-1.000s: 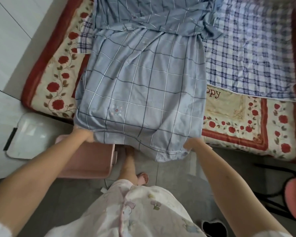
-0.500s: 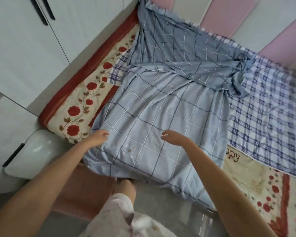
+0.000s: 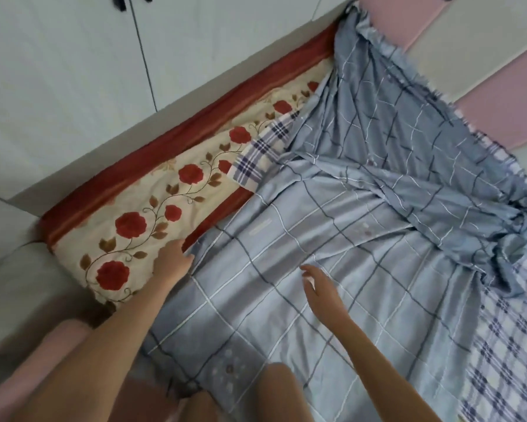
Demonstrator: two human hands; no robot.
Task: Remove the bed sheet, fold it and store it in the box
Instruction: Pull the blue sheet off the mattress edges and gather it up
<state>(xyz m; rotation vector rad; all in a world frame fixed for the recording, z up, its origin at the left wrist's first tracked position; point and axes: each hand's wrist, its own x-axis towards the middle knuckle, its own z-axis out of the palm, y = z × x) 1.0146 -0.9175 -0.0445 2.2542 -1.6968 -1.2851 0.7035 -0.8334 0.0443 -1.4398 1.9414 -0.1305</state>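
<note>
The blue-grey checked bed sheet [image 3: 332,239] lies folded lengthwise across the bed, its far part bunched toward the headboard. My left hand [image 3: 172,263] rests at the sheet's left edge, where it meets the rose-patterned quilt [image 3: 152,208]; whether its fingers pinch the edge is hidden. My right hand [image 3: 317,284] hovers over or lightly touches the middle of the sheet with fingers spread. A pink box [image 3: 46,354] shows at the lower left beside the bed.
A blue-and-white plaid under-sheet [image 3: 511,345] covers the mattress at right. White wardrobe doors [image 3: 73,71] stand along the bed's left side. Pink and white wall panels [image 3: 484,71] are behind the bed. A white lid [image 3: 18,293] lies by the box.
Both hands let go of the sheet's near edge and moved forward onto the bed. The view tilted up toward the headboard, and my knee now rests on the sheet's near end.
</note>
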